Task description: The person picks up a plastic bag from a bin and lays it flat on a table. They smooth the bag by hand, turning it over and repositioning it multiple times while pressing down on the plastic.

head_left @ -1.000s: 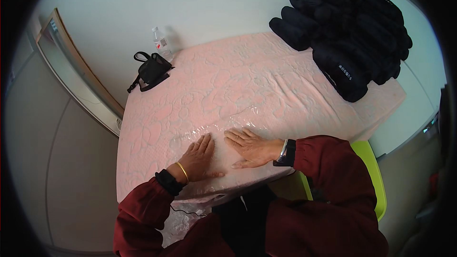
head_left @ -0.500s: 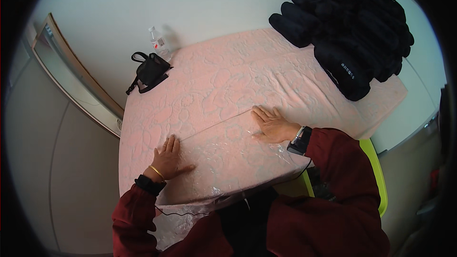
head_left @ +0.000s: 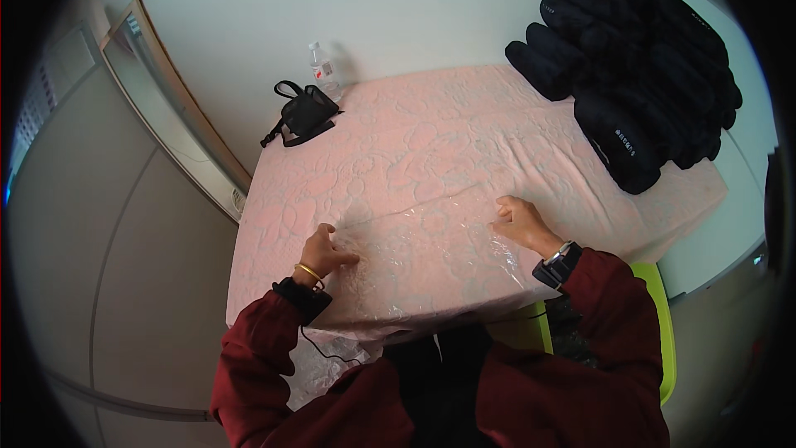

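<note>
A clear, shiny plastic sheet lies over the front part of the pink patterned cloth on the table; its far edge runs as a slanting line between my hands. My left hand is at the sheet's left side, fingers curled and closed on the film, with the thumb pointing inward. At the right side my right hand has its fingers bent and closed on the film too. Glints and wrinkles run across the plastic between them. The exact spots where the fingertips grip are hard to make out.
Black stuffed rolls are heaped at the back right. A small black bag and a clear bottle stand at the back left by the wall. More crumpled plastic hangs at my lap; a lime-green tub is at my right.
Both hands were flat on the sheet with fingers stretched; now their fingers are bent in at its sides. The plastic shows more glints and ripples. The view has shifted, moving the scene rightward.
</note>
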A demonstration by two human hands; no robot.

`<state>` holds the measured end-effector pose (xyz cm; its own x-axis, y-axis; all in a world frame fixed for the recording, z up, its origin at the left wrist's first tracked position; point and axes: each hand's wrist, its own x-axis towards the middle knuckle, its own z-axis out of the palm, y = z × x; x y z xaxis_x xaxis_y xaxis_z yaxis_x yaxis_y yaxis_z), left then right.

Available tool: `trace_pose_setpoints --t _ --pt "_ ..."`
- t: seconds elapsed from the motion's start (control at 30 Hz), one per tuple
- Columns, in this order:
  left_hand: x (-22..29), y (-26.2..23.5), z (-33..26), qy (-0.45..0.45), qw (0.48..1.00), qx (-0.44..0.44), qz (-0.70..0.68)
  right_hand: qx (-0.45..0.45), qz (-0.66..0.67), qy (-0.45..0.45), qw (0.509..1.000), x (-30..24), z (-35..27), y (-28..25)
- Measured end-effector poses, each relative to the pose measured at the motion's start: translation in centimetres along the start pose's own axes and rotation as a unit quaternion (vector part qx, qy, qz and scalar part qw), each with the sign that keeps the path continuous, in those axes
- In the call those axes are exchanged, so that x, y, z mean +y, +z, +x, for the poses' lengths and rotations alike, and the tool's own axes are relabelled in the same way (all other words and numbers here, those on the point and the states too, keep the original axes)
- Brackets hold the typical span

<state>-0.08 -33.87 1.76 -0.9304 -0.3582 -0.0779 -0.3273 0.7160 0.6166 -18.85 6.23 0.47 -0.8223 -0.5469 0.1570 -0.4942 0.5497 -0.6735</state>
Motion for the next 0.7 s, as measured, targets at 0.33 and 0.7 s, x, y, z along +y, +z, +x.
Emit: trace_pose_setpoints --t 0.33,0.7 --pt "3.2 -0.2 -4.6 -0.044 0.984 -0.032 -0.168 -0.017 0.055 0.017 0.998 -0.2 -2.8 -0.7" --pt "14.7 -11.6 -11.8 0.153 0.952 0.083 -0.252 -0.166 0.260 0.102 0.946 -7.1 -6.3 -8.2"
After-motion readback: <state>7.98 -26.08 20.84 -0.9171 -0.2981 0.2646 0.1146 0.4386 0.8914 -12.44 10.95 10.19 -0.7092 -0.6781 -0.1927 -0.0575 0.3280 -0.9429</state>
